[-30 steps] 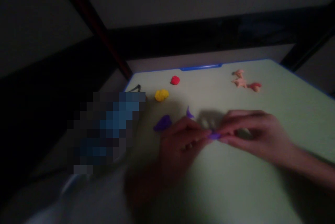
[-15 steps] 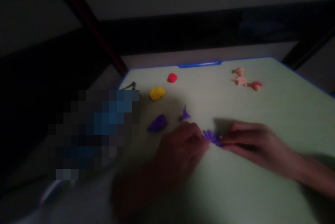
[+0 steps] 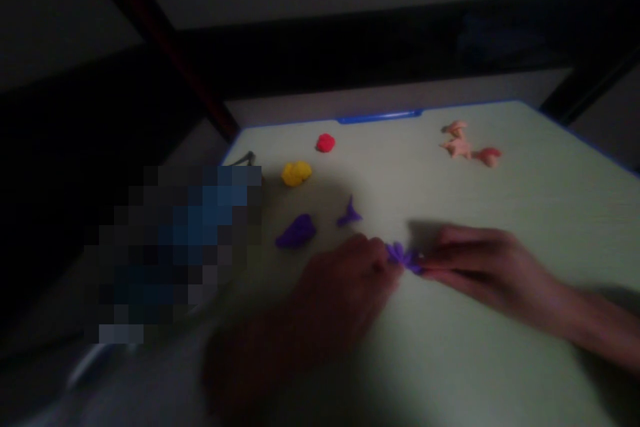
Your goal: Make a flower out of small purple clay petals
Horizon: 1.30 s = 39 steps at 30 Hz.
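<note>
Between my two hands is a purple clay flower with several narrow petals. My left hand pinches its left side, and the fingertips are partly hidden behind the knuckles. From the right, my right hand grips the flower's other edge between thumb and fingers. Just beyond my left hand lies a small pointed purple clay piece. A larger purple clay lump rests to the left of it.
Farther back on the pale tabletop are a yellow clay lump and a red one. Peach-coloured clay shapes, one with a red top, lie at the back right. A blue handle lines the far edge. A blurred-out area covers the left.
The view has shifted slightly, so the clay pieces appear a little higher and farther left. Both hands keep hold of the purple flower, with hardly any movement.
</note>
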Motion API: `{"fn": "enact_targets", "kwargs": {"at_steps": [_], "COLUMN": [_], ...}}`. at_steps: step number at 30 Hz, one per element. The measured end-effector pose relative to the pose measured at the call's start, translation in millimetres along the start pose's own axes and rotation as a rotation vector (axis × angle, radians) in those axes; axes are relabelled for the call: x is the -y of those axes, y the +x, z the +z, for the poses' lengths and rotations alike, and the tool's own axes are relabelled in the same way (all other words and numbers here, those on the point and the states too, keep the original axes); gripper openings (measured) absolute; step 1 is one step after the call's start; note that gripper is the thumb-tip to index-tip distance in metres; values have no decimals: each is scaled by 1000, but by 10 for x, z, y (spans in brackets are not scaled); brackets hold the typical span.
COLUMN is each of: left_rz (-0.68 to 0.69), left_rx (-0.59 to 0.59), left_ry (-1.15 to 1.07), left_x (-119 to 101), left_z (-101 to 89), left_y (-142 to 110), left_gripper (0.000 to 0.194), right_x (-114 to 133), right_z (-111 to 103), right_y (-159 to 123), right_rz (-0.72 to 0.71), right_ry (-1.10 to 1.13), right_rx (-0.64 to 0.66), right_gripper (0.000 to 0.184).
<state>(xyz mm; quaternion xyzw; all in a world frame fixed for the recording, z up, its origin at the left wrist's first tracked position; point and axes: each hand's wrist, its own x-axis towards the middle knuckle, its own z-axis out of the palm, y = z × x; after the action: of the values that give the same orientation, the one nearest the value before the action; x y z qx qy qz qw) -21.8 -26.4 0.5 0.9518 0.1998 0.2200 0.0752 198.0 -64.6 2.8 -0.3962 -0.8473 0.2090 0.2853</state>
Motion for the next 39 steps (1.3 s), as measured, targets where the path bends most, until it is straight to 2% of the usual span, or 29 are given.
{"fn": "enact_targets", "kwargs": {"at_steps": [5, 10, 17, 24, 34, 39], "left_rz": [-12, -56, -20, 14, 32, 42], "left_rx": [34, 74, 80, 193, 273, 244], "left_ry": [8, 42, 25, 159, 274, 237], "left_x": [-1, -20, -33, -75, -99, -81], "left_z": [-1, 0, -23, -53, -43, -52], "left_y": [2, 24, 14, 41, 61, 29], "left_gripper": [13, 19, 16, 26, 46, 46], "right_x": [9, 14, 11, 9, -8, 2], "right_z": [-5, -6, 0, 6, 8, -4], "right_y": [6, 12, 23, 22, 11, 12], "right_rz": [-1, 17, 3, -6, -4, 37], "right_ry": [20, 17, 9, -23, -32, 12], "right_rx": [-14, -12, -6, -1, -1, -30], "right_gripper": [17, 17, 17, 18, 17, 16]}}
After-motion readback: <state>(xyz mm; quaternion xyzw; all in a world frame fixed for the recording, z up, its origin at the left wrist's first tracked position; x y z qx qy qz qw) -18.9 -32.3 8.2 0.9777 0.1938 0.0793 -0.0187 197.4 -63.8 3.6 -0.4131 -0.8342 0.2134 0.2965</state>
